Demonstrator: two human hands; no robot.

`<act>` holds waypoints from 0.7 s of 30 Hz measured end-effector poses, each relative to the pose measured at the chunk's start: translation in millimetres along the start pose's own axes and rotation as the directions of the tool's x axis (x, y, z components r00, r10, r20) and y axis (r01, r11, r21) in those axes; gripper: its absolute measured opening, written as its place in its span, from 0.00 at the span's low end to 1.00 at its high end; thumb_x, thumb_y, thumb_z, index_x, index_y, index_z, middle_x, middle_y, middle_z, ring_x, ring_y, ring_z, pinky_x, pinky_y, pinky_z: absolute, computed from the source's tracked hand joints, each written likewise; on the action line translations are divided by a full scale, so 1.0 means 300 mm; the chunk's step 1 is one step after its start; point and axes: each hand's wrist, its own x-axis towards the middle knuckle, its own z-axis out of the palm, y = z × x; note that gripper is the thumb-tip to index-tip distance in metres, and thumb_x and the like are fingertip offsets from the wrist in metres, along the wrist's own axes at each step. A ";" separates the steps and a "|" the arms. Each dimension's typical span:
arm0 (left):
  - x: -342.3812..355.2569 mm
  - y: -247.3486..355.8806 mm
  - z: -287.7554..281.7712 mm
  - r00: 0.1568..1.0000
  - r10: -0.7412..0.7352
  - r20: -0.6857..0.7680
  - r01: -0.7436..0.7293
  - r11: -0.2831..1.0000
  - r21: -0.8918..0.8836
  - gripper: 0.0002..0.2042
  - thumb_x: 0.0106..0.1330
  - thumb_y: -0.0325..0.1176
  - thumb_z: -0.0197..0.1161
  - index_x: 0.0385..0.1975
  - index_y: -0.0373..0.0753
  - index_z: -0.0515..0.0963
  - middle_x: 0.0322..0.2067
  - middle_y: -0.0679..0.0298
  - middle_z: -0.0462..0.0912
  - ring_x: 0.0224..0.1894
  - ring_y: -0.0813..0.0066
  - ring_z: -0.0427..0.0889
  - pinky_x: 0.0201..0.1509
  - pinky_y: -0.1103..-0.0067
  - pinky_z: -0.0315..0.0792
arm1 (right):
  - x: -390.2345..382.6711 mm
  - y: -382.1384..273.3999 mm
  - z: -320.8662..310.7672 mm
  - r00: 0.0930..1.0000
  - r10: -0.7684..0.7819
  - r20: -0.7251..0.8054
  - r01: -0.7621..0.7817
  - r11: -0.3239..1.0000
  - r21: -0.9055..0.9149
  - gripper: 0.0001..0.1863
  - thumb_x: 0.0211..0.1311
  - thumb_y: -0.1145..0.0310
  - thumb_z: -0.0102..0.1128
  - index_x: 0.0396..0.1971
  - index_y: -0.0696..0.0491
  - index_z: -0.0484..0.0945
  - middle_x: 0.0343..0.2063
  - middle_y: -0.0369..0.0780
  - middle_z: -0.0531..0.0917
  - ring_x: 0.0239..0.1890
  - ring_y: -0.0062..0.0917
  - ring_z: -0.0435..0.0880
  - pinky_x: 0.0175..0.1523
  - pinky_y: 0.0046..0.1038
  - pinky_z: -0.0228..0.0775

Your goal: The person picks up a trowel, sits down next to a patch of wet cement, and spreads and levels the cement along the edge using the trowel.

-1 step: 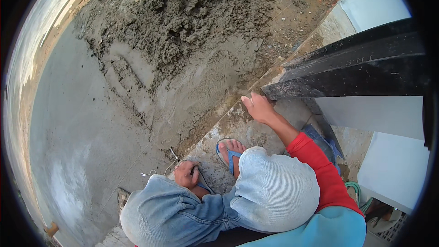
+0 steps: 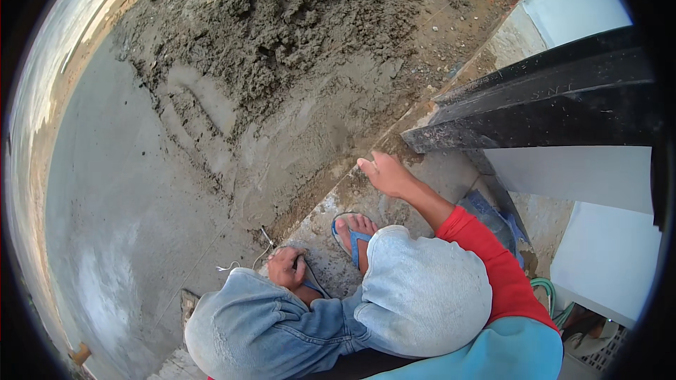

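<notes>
My right hand [image 2: 386,174], coming from a red sleeve, is low over the concrete ledge [image 2: 331,204] along the wet cement's edge. Its fingers are curled, with one digit pointing left. Whatever it grips, if anything, blends into the grey and is too unclear to name. Just beyond lies a smoothed patch of wet cement [image 2: 296,148], rising into a rough, lumpy heap of mortar [image 2: 282,28]. My left hand is out of sight. Below, my feet in blue flip-flops [image 2: 358,238] rest by the ledge, under bent knees in faded jeans.
A dark metal post [image 2: 535,116] stands close to the right of my hand. White panels [image 2: 605,260] and a green hose [image 2: 546,288] are at the right. Smooth grey cement [image 2: 134,190] spreads left. White string [image 2: 266,239] lies near my left foot.
My right hand has drawn back slightly toward me and to the left, away from the foot of the post. The feet and the cement heap look the same.
</notes>
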 end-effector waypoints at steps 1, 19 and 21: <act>0.002 -0.012 -0.003 1.000 0.006 -0.002 -0.006 1.000 0.000 0.10 0.54 0.30 0.64 0.36 0.44 0.85 0.32 0.59 0.84 0.38 0.54 0.83 0.40 0.61 0.72 | -0.022 -0.039 0.087 0.988 -0.047 0.144 0.052 0.998 -0.026 0.32 0.73 0.46 0.52 0.44 0.68 0.77 0.42 0.66 0.82 0.51 0.60 0.81 0.55 0.52 0.72; -0.026 0.017 -0.028 0.998 0.058 0.004 -0.058 0.998 0.013 0.12 0.54 0.27 0.63 0.39 0.41 0.84 0.31 0.54 0.83 0.34 0.52 0.83 0.37 0.64 0.76 | 0.152 0.043 -0.030 0.870 0.480 -0.114 -0.431 0.851 0.300 0.32 0.75 0.47 0.50 0.41 0.70 0.75 0.25 0.57 0.84 0.26 0.47 0.88 0.40 0.46 0.80; -0.012 0.016 -0.037 0.999 0.042 0.032 -0.043 0.999 0.031 0.11 0.54 0.27 0.64 0.38 0.41 0.84 0.32 0.55 0.84 0.36 0.52 0.83 0.39 0.64 0.75 | 0.161 0.042 0.002 0.906 0.390 -0.163 -0.339 0.901 0.272 0.33 0.76 0.46 0.48 0.37 0.70 0.74 0.18 0.50 0.83 0.17 0.39 0.85 0.29 0.41 0.79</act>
